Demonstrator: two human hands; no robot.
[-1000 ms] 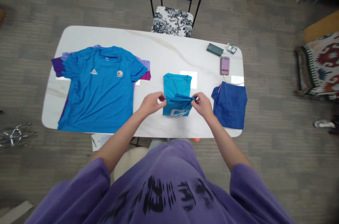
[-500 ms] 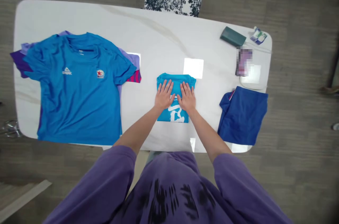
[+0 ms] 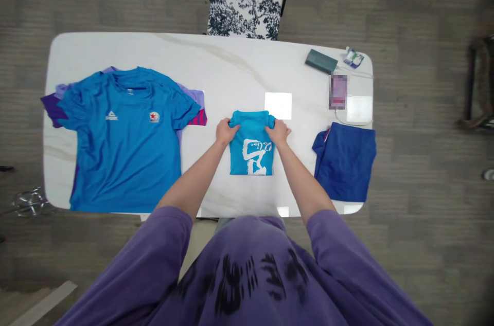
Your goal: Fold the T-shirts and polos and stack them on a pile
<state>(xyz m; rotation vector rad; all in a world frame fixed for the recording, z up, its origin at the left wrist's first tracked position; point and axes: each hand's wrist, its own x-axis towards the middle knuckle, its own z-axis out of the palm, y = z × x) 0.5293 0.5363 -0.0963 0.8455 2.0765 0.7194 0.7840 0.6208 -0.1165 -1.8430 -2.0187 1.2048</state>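
Observation:
A folded turquoise shirt with a white print lies at the middle of the white table, near its front edge. My left hand grips the shirt's far left corner, fingers curled on the cloth. On the far right corner sits my right hand, closed on the cloth in the same way. Both forearms reach out from purple sleeves.
A blue jersey lies spread flat on a pile of purple shirts at the left. A folded dark blue garment sits at the right front. A dark case, a small packet and a phone lie at the far right. A patterned chair stands behind the table.
A second ago both hands held a fold of the turquoise shirt, then pressed it flat; now they have slid outward and grip its far corners. The camera view has shifted.

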